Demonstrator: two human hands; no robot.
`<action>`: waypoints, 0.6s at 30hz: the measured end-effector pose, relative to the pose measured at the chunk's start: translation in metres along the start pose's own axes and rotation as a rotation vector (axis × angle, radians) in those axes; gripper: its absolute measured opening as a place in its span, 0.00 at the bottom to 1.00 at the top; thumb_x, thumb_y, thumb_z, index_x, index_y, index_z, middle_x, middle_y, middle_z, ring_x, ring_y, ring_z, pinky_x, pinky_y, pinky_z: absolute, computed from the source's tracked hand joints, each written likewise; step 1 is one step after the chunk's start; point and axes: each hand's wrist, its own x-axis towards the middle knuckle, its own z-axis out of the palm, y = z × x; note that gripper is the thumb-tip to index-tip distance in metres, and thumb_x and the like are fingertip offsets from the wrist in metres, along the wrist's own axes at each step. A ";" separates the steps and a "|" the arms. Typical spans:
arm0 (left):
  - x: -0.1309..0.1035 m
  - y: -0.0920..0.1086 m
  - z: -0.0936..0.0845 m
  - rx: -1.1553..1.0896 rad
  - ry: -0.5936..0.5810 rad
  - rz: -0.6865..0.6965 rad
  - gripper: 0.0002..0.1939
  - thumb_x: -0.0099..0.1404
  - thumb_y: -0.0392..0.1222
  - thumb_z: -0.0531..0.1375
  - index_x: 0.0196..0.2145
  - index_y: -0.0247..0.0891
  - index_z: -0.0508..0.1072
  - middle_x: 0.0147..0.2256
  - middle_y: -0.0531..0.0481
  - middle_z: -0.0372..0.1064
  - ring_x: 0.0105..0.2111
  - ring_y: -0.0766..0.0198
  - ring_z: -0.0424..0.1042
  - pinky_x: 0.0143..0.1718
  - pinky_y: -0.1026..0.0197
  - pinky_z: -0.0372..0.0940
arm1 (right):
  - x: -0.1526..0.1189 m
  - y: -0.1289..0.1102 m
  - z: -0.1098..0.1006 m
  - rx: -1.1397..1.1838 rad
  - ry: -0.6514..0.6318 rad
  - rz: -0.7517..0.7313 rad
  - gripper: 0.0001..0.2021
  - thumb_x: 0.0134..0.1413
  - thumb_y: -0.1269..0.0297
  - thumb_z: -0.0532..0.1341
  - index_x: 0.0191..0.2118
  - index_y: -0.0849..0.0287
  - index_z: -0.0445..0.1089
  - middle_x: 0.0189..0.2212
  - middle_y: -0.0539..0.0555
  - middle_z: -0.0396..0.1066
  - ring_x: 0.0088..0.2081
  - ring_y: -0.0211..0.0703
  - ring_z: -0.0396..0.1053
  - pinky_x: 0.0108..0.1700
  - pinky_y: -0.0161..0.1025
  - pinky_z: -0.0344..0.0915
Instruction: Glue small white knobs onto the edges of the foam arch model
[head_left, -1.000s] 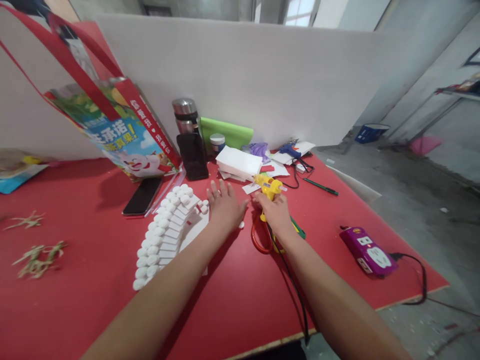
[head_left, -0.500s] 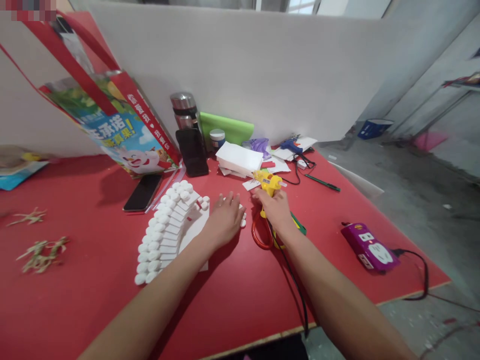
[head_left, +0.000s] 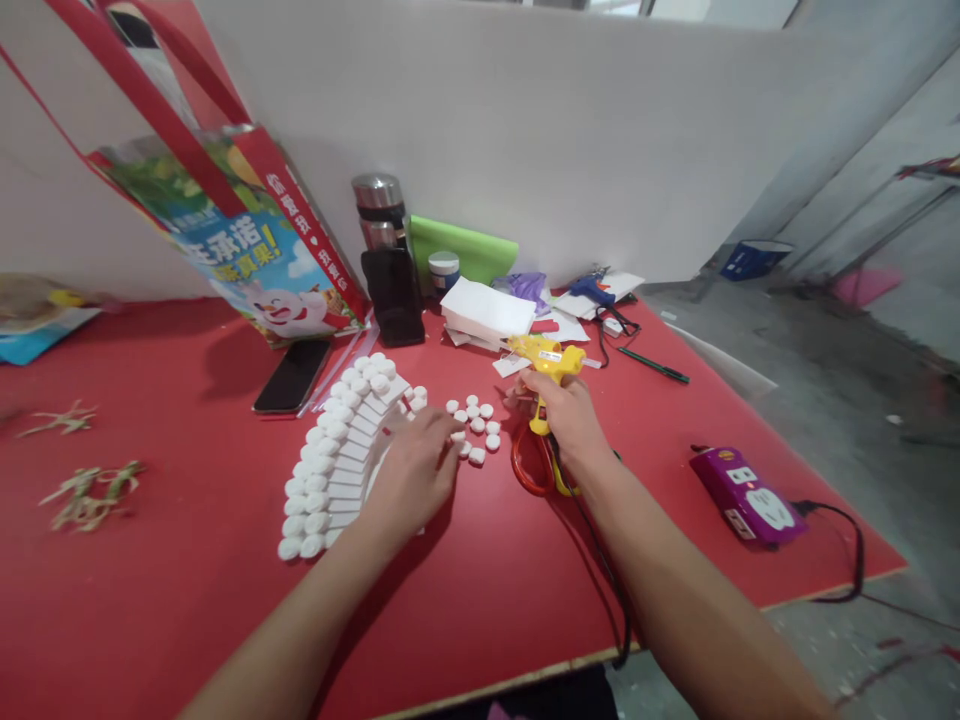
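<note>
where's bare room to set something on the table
Bare patches: between straw figures and white model; between right forearm and purple socket. Crowded: around the yellow glue gun and white discs, and along the back from bag to blue glue gun.

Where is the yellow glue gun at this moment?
In the head view, the yellow glue gun is in the right grip, to the right of the loose white pieces.

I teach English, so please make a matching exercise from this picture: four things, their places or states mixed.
1. yellow glue gun
2. loose white discs
3. purple power strip
4. shopping bag

A. between left hand and right hand
B. standing, with red handles
C. held in the right hand
D. near the right edge of the table

Pairs: 1-C; 2-A; 3-D; 4-B
</note>
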 end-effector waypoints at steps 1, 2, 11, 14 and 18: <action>-0.002 0.002 0.001 -0.006 -0.035 0.025 0.11 0.74 0.38 0.56 0.47 0.38 0.77 0.47 0.41 0.77 0.46 0.53 0.78 0.49 0.49 0.74 | -0.001 -0.001 0.000 0.001 0.004 -0.004 0.12 0.40 0.56 0.70 0.27 0.59 0.74 0.24 0.52 0.75 0.27 0.42 0.75 0.34 0.40 0.76; -0.004 0.003 0.003 -0.006 -0.075 0.046 0.09 0.74 0.38 0.57 0.47 0.38 0.77 0.48 0.41 0.76 0.46 0.53 0.78 0.48 0.50 0.74 | -0.001 -0.001 0.001 0.001 0.009 -0.007 0.12 0.40 0.56 0.71 0.26 0.60 0.74 0.23 0.52 0.75 0.26 0.42 0.74 0.34 0.40 0.76; -0.001 0.001 0.021 0.092 -0.173 0.132 0.09 0.75 0.36 0.56 0.43 0.38 0.77 0.47 0.39 0.75 0.47 0.51 0.76 0.49 0.48 0.72 | -0.001 -0.003 0.002 0.062 0.000 0.029 0.11 0.40 0.57 0.71 0.27 0.59 0.74 0.23 0.50 0.73 0.29 0.45 0.76 0.35 0.42 0.79; -0.002 0.007 0.018 0.083 -0.190 0.135 0.08 0.76 0.39 0.57 0.44 0.37 0.77 0.49 0.38 0.75 0.48 0.49 0.76 0.49 0.45 0.73 | -0.002 -0.001 0.002 0.126 -0.030 0.077 0.10 0.43 0.58 0.71 0.28 0.59 0.74 0.24 0.51 0.73 0.28 0.44 0.76 0.36 0.43 0.80; -0.021 0.029 -0.006 -0.151 0.014 0.105 0.10 0.77 0.42 0.58 0.51 0.42 0.77 0.50 0.41 0.77 0.49 0.52 0.76 0.50 0.47 0.74 | 0.001 0.002 0.001 0.151 -0.024 0.101 0.09 0.44 0.60 0.71 0.27 0.59 0.74 0.23 0.50 0.73 0.28 0.43 0.76 0.34 0.42 0.81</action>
